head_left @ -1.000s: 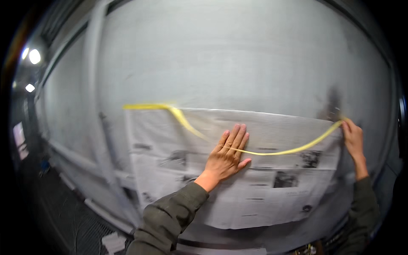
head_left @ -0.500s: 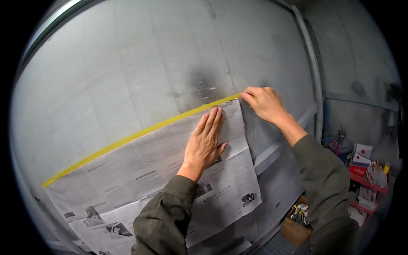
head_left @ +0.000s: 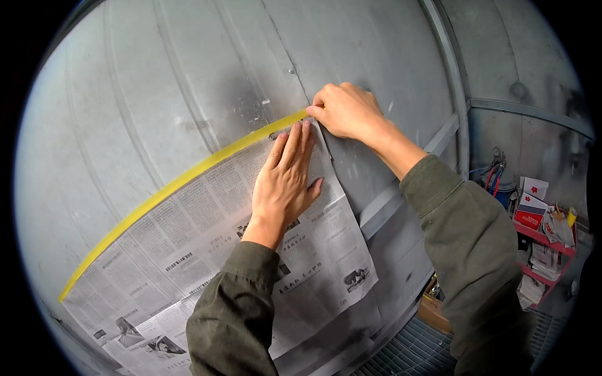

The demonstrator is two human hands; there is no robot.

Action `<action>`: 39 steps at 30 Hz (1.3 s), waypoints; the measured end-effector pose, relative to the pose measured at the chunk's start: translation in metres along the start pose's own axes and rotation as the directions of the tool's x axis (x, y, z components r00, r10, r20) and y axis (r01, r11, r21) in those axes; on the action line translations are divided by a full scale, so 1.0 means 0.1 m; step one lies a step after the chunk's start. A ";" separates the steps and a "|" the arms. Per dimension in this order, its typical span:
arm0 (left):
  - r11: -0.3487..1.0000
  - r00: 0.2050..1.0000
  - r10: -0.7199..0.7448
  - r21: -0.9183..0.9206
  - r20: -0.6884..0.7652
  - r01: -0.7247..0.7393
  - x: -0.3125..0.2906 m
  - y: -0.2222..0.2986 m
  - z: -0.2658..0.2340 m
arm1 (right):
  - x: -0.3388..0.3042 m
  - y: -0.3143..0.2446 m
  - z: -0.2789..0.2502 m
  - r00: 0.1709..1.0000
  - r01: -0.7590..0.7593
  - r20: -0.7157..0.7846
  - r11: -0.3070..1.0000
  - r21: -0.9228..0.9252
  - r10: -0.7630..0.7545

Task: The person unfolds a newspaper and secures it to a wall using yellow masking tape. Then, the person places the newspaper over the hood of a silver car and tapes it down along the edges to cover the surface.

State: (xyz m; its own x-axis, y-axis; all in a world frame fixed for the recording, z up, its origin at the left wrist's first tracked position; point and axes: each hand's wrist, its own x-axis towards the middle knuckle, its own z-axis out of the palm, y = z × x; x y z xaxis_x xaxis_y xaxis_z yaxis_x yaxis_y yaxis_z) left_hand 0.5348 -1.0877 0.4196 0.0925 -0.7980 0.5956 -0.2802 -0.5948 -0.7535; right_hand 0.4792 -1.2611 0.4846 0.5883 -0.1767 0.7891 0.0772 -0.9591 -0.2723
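Observation:
A large newspaper sheet point(head_left: 207, 232) hangs against the grey metal wall panel point(head_left: 207, 75). Along its slanted upper edge runs a strip of yellow masking tape point(head_left: 169, 190), half on the paper and half on the panel. My left hand point(head_left: 282, 178) lies flat on the newspaper, fingers stretched up to just below the tape near the sheet's upper right corner. At the tape's right end, my right hand point(head_left: 345, 111) pinches it between thumb and curled fingers. Whether a tape roll is inside that hand is hidden.
To the right stands a red shelf cart point(head_left: 544, 240) with boxes and folded papers. Behind it is a blue container point(head_left: 500, 193) with hoses. A cardboard box point(head_left: 433, 312) sits low on the grated floor point(head_left: 407, 348). A metal rail point(head_left: 382, 207) crosses the wall right of the newspaper.
The view has shifted, so hands and paper sit further left and higher. My left fingers remain flat below the tape, and my right hand still pinches its end.

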 end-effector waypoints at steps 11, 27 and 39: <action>0.999 1.000 0.006 0.042 -0.012 -0.006 0.00 0.02 0.06 | 0.00 -0.07 0.03 1.000 0.010 0.000 0.999 -0.051 -0.010; 0.963 0.954 -0.268 -0.079 -0.132 0.259 -1.43 -0.83 -0.47 | 0.03 -0.01 0.02 0.997 0.033 -0.065 0.996 -0.082 -0.039; 0.775 0.818 -0.569 0.277 -0.087 0.569 -3.56 -2.04 -1.37 | 0.06 0.12 0.16 0.951 0.219 -0.216 0.975 -0.035 -0.222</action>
State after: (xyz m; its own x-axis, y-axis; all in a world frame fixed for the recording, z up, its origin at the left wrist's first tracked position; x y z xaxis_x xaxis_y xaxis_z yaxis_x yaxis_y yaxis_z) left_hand 0.4284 -0.6688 0.3989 0.1518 -0.3057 0.9400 0.1000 -0.9414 -0.3222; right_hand 0.4965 -1.2698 0.4775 0.3687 -0.0031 0.9295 0.1760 -0.9817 -0.0731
